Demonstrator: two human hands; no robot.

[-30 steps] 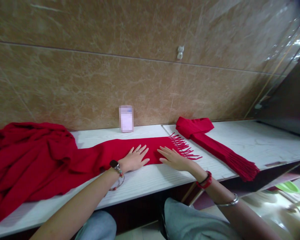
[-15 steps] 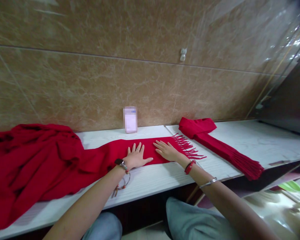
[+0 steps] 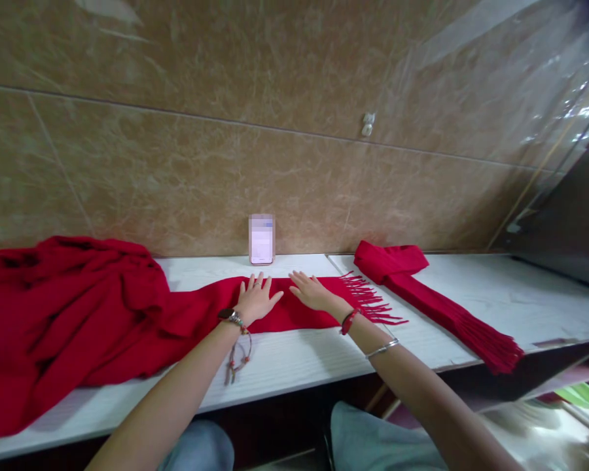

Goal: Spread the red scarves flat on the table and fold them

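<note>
Two hands (image 3: 256,301) (image 3: 316,294) lie flat, unclenched, on one red scarf (image 3: 294,315) beside one folded scarf (image 3: 439,305)

the bare left forearm (image 3: 181,396) slants up from the lower left and the bare right forearm (image 3: 425,389) from the lower right, so the two draw together towards the middle. beyond the left wrist (image 3: 242,319), the left hand (image 3: 256,302) is flat, palm down, its fingers stretched and fanned, pointing forward; its thumb (image 3: 276,297) juts sideways towards the other hand. past the right wrist (image 3: 340,310), the right hand (image 3: 318,294) is palm down too, angled inward, its fingers extended forward and leftward, less widely spread. the hands are near each other, apart, fingertips roughly level.
</note>
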